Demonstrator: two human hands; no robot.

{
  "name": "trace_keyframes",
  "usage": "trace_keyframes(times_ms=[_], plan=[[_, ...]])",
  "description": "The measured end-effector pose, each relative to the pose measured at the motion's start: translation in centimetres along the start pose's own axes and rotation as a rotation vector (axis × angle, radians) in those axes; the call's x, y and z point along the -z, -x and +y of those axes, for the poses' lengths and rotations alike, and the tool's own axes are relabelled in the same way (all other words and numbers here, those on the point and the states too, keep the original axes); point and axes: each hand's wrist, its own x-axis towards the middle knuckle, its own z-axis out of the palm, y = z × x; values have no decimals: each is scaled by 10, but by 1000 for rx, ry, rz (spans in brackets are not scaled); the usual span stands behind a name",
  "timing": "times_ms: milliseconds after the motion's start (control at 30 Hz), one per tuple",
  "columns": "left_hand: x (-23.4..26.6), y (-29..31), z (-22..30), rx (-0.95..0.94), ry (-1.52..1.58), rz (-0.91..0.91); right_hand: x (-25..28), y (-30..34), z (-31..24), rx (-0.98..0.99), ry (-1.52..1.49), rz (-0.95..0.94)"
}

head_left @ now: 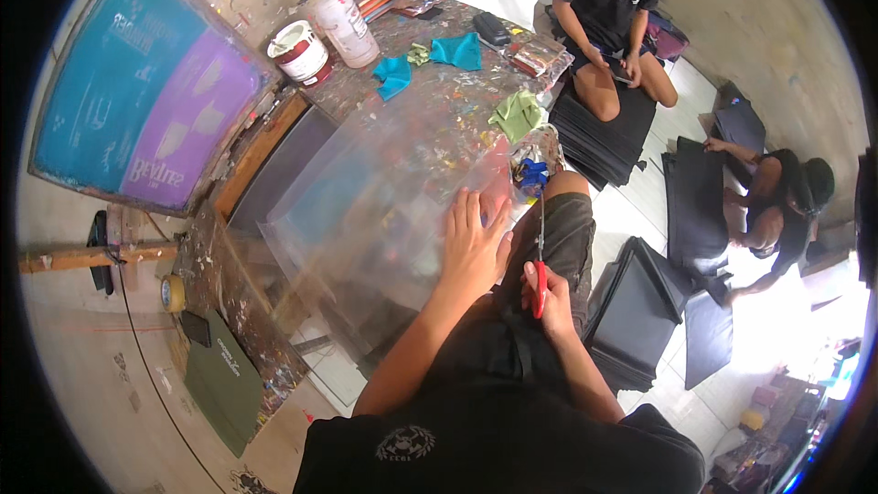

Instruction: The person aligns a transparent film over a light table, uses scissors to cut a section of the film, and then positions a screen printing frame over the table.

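A thin, translucent plastic sheet (366, 220), smooth and broadly angular, lies across the paint-crusted worktable (425, 82), with the left hand (476, 236) resting its extended fingers on the right edge; whether the thumb pinches it, I cannot tell. The right hand (547, 297) grasps the red handle of slim metal scissors (540, 285), and 2 limp teal scraps (455, 52) lie beyond.

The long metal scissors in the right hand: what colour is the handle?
The scissors handle is red, seen best in the head view.
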Motion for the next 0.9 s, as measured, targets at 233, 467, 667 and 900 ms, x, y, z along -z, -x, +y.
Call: trace_keyframes(times_ms=[233, 467, 667, 900], plan=[[-5, -3, 0, -21, 9, -3, -1, -9, 13, -14, 60, -14], [-13, -2, 2, -29, 19, -27, -2, -11, 11, -76, 17, -14], [-9, -2, 5, -36, -28, -51, -5, -14, 11, 48, 103, -26], [-10, -2, 3, -36, -53, -63, -5, -17, 12, 47, 93, -45]])
